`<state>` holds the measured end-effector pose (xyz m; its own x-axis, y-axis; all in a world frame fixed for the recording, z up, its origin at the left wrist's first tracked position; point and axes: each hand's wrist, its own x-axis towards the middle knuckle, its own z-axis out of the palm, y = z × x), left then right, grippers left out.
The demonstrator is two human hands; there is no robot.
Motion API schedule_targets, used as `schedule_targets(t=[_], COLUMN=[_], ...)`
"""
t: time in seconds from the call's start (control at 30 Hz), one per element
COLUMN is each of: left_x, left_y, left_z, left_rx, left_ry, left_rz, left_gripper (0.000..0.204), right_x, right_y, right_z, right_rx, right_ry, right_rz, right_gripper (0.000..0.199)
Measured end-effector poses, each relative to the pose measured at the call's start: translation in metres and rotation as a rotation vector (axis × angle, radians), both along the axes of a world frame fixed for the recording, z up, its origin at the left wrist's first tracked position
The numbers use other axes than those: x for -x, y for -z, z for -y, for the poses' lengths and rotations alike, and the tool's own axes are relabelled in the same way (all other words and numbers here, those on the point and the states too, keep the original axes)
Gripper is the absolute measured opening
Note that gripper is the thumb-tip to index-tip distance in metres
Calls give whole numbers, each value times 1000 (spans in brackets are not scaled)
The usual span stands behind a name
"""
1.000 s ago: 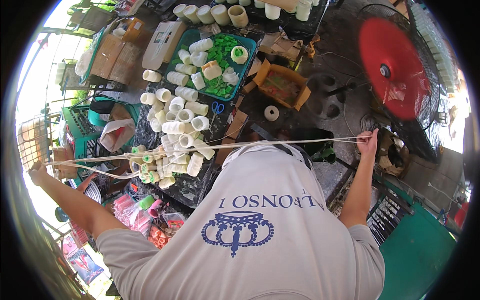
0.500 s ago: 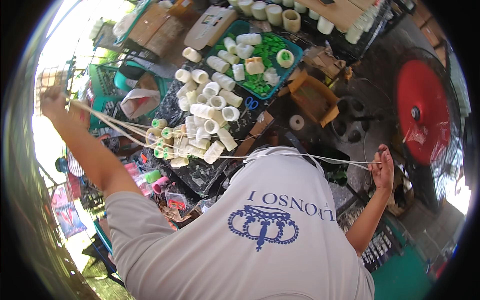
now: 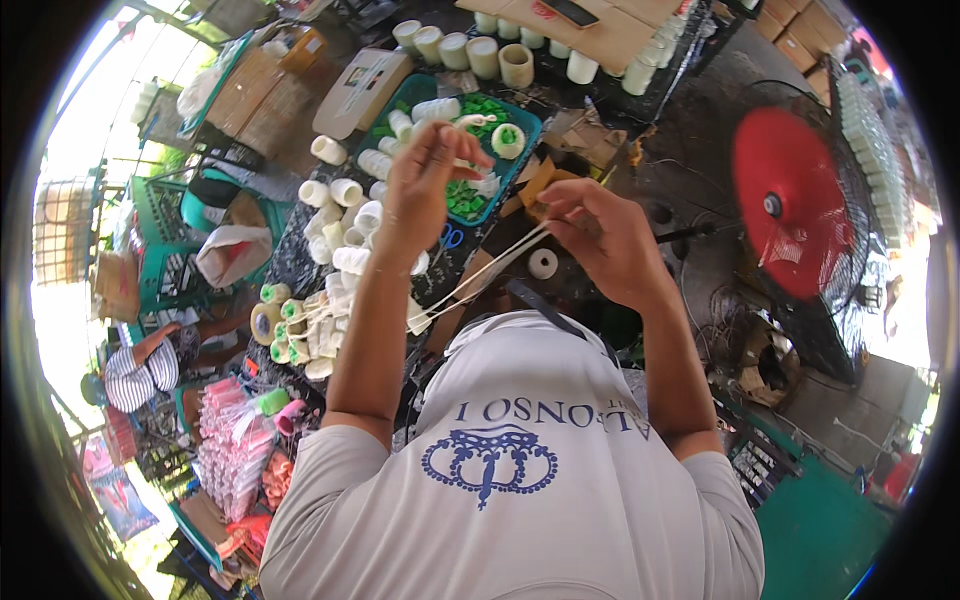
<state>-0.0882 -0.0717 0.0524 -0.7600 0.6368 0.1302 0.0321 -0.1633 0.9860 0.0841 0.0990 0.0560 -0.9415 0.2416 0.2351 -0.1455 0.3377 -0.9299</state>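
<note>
My right hand [image 3: 605,240] is closed in a pinch on thin white cords [image 3: 490,268], which run down left toward the white cylinders. My left hand [image 3: 425,185] is raised over the blue-green tray [image 3: 530,130], its fingers curled together; whatever it pinches is too small to make out. Beneath my left forearm, a pile of short white cylinders [image 3: 345,192] covers part of the dark table. Several cylinders with green inside their ends [image 3: 290,310] lie at its near left, with cords over them. The tray holds green pieces [image 3: 465,200] and more white cylinders.
Blue scissors [image 3: 451,236] lie by the tray. A red fan [image 3: 785,205] stands at the right. More cylinders [image 3: 483,58] line the back, near cardboard [image 3: 600,25]. A white roll [image 3: 543,263] is below my right hand. Another person [image 3: 145,370] is at the far left.
Both hands have come inward from wide apart: my left hand moved right over the tray, my right hand moved left and up. The stretched cords on the left are no longer spread out.
</note>
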Motion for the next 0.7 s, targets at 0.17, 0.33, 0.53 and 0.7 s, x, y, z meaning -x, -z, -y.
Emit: schedule_targets(t=[0.17,0.33,0.53,0.7], left_x=[-47,-54,-63,-68], left_y=[4,16,34,35], left_z=[-22,-16,-13,-14], left_rx=[71,100,12,95], left_ry=[148,284,279,228], left_rz=[263,255,289,229], left_gripper=[27,26,24,25], right_x=[10,8,6,4], right_y=[-6,-4,10,17], right_z=[2,2,1,4], right_rx=[61,69,-77,-4], right_ry=[151,241,267,254], right_rz=[-144,-140,-192,-209], right_gripper=[21,21,21,21])
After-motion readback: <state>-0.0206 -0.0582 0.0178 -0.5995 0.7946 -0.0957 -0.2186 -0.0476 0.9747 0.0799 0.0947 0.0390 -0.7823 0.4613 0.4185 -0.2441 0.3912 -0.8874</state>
